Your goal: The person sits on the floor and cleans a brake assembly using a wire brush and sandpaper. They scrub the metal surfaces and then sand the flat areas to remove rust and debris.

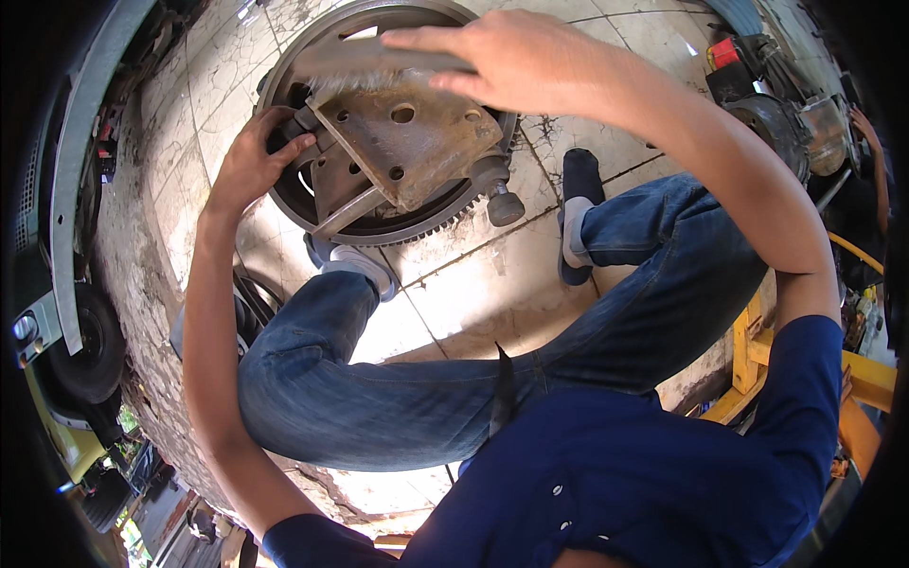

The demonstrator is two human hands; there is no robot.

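Note:
My right hand [511, 62] is closed on a wire brush [379, 59], with the index finger stretched along its back. The brush is slightly blurred, its bristles down at the far edge of a rusty metal bracket [417, 142]. Several holes pierce the bracket's flat plate, and a knobbed metal pin [497, 189] sticks out at its right. My left hand [260, 156] grips the bracket's rounded left end [305, 120] between thumb and fingers. Beneath the bracket lies a large toothed flywheel [379, 232], flat on the floor.
My feet in slippers [578, 208] stand on the cracked tile floor [473, 275] near the flywheel. Dark round machinery [767, 123] stands at the far right, where another person's arm [871, 156] shows. A yellow frame [748, 355] is at right, a vehicle tire [90, 346] at left.

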